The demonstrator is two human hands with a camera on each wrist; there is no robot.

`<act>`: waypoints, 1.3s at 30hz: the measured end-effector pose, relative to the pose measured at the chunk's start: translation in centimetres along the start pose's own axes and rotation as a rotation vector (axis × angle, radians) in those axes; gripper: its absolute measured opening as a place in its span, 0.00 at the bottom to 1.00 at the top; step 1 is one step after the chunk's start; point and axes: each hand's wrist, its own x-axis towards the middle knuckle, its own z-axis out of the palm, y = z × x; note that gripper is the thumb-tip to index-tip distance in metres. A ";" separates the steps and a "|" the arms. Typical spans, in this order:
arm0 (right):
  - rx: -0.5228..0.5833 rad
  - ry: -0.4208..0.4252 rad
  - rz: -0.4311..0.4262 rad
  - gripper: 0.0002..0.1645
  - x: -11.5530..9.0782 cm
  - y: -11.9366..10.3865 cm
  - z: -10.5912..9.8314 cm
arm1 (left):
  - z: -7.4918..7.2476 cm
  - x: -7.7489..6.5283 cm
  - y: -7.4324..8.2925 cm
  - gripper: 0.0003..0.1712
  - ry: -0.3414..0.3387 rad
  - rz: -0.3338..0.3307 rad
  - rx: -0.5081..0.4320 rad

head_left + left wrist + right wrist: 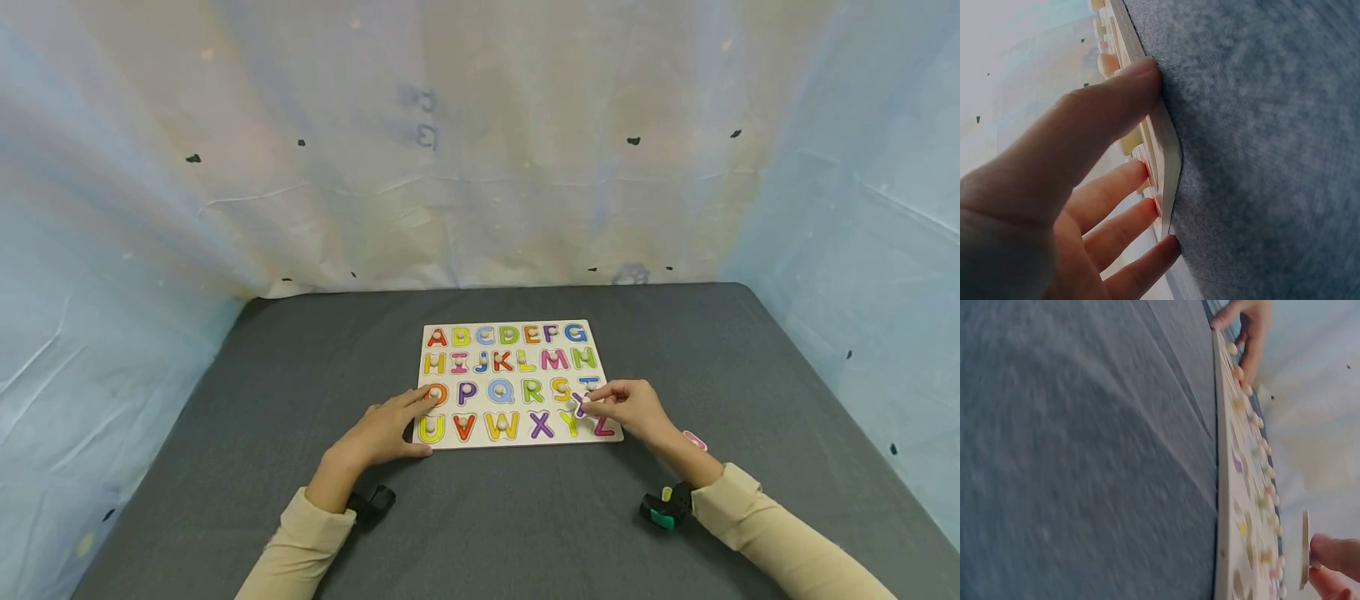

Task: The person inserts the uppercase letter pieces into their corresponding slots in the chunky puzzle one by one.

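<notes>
A wooden alphabet puzzle board (517, 446) lies on the table with rows of coloured letters, most with small round knobs. My left hand (393, 427) rests on the board's left edge, its fingers spread. In the left wrist view the thumb (1107, 103) touches the board's near edge (1163, 140). My right hand (630, 408) pinches a purple letter X piece (579, 406) by its knob, above the board's lower right part. Seen edge-on in the right wrist view, the piece (1305, 550) is apart from the board. The X, Y and Z spaces in the bottom row show no knobs.
A pink piece (695, 440) lies on the dark grey table (480, 525), partly behind my right wrist. Something yellow-green (667, 493) shows by the right wrist strap (678, 502); its kind is unclear. Pale sheets (480, 167) hang around the table's back and sides.
</notes>
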 end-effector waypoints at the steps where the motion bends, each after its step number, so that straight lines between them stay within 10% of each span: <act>1: 0.008 -0.011 -0.007 0.16 0.0 0.0 0.3 | 0.0 0.0 0.0 0.45 0.001 0.000 -0.002; 39: -0.095 -0.017 -0.046 0.09 0.8 -1.7 6.5 | -0.2 -0.2 0.3 0.45 -0.004 -0.008 -0.020</act>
